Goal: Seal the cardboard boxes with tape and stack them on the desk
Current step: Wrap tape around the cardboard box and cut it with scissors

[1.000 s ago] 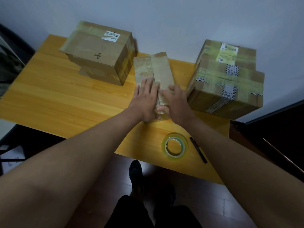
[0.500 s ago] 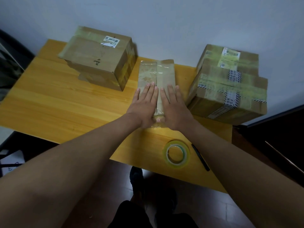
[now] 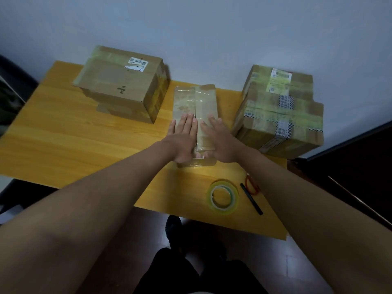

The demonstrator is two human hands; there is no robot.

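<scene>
A narrow flat cardboard box (image 3: 196, 102) lies in the middle of the yellow wooden desk (image 3: 63, 141), with clear tape along its top seam. My left hand (image 3: 184, 139) lies flat on its near left half, fingers straight. My right hand (image 3: 218, 140) lies flat on its near right half, a little apart from the left. A roll of yellowish clear tape (image 3: 222, 197) lies on the desk near the front edge, right of my arms.
A large taped box (image 3: 121, 85) sits on a smaller one at the back left. Two taped boxes (image 3: 280, 111) are stacked at the back right. A black pen (image 3: 251, 198) and a red band (image 3: 252, 185) lie beside the tape roll. A wall is behind the desk.
My right hand went from curled at the box's near end to flat on top. Both hands then spread slightly apart across the taped seam.
</scene>
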